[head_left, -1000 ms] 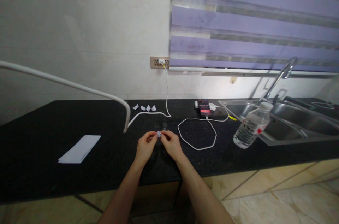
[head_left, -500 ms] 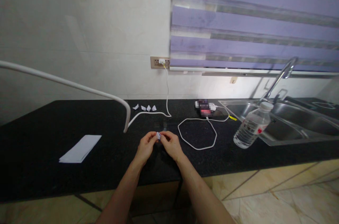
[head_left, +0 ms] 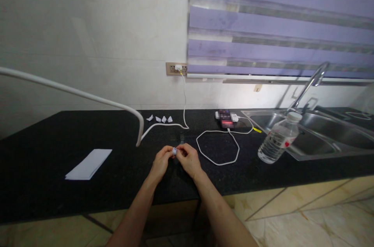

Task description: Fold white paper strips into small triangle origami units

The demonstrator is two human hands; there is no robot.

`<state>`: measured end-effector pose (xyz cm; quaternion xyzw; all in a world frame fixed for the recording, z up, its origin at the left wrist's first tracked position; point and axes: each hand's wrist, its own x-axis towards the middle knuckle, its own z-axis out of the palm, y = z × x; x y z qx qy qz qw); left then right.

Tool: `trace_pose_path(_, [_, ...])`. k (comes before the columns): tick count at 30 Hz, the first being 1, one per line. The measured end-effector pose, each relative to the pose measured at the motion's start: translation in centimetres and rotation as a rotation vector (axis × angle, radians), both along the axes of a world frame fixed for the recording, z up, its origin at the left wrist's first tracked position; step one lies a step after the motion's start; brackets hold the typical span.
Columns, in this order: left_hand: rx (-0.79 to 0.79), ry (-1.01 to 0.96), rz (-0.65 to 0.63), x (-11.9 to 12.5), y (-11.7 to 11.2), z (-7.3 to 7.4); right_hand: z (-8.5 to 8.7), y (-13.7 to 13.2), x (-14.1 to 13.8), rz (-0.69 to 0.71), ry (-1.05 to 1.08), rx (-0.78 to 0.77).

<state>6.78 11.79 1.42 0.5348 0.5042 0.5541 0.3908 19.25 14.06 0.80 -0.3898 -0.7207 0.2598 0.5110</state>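
Between the fingertips of both hands is a small piece of folded white paper [head_left: 174, 150], above the black countertop [head_left: 128, 184]. My left hand [head_left: 160, 160] pinches it from the left, and my right hand [head_left: 189, 160] grips it from the other side. The fingers cover part of its edges. Farther back on the counter lie several small folded paper pieces [head_left: 164, 119] in a row. Off to the left of my hands rests a stack of white paper strips [head_left: 89, 164].
A white cable [head_left: 218, 164] loops right of my hands toward a phone [head_left: 226, 119]. A water bottle [head_left: 277, 140] stands by the steel sink [head_left: 304, 157] with its faucet [head_left: 306, 87]. One thick white cord [head_left: 87, 97] crosses the left side. A wall socket [head_left: 172, 69] holds a charger.
The folded paper has turned slightly between my fingertips and sits a touch lower. My fingers have shifted a little around it; the other things stay where they were.
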Motion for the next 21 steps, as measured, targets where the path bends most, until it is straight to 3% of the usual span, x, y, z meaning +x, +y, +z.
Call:
trace_pose_path(10, [-0.002,0.045,0.02,0.04,-0.05,0.14,0.39,-0.14,0.11,-0.063,-0.057,0.073])
trace_pose_path(21, [-0.045,-0.064,0.081,0.29,0.17,-0.18,0.18,0.22,0.17,-0.014,0.073,-0.026])
